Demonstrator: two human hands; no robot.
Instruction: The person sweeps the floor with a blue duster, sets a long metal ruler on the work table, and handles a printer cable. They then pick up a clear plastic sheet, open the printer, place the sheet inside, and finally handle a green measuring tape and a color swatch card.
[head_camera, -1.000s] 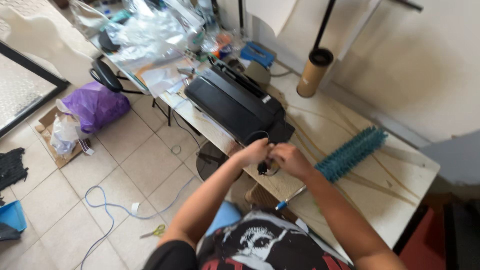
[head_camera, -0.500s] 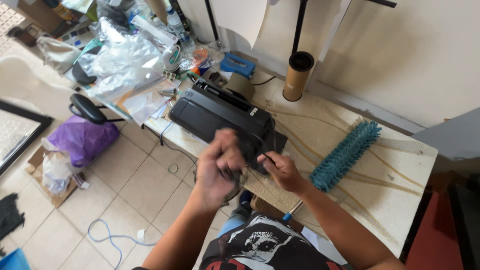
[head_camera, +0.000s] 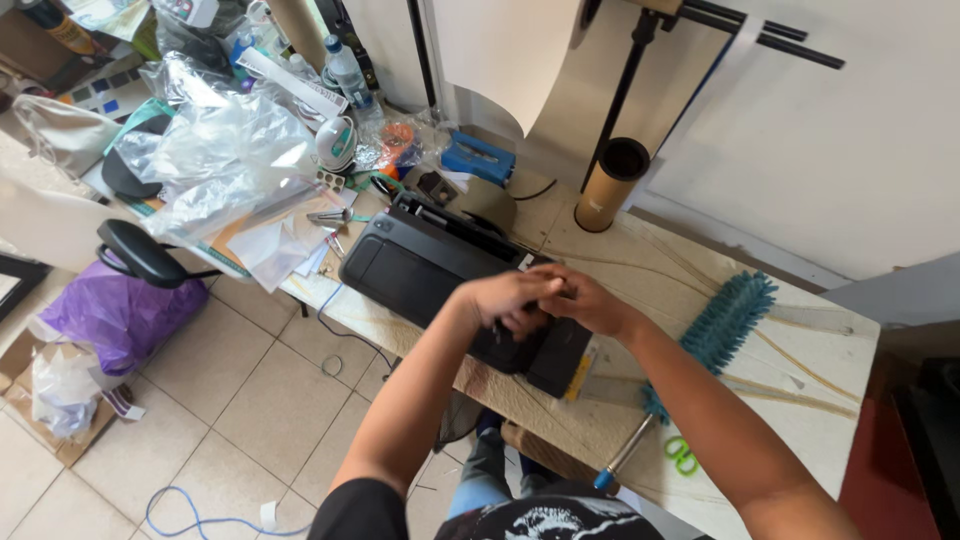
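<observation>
I'm looking down over the long pale wooden worktable (head_camera: 800, 350), and it is carrying everything here. Lying slantwise across its middle is the flat black plastic printer-like machine (head_camera: 420, 265), its near end hanging close to the table's front edge. Both hands are meeting right over that near end: my left hand (head_camera: 505, 298) is curling down onto the black casing, and my right hand (head_camera: 590, 300) is pressing in against it from the other side, fingers overlapping, so the two are bunched together. Whether they are pinching something small between them, I cannot tell; the fingers are hiding it.

Behind the machine, a heap of crumpled clear plastic sheeting (head_camera: 225, 150) is spreading over the cluttered far end of the table. To the right, a teal bristly brush with a long handle (head_camera: 715, 325) is lying at an angle, well apart from the hands. Further back, a brown cardboard tube (head_camera: 610, 185) is standing upright near the wall, and a small blue box (head_camera: 478, 157) is sitting left of it. Near the front edge, green-handled scissors (head_camera: 682, 455) are resting just beside the brush handle
</observation>
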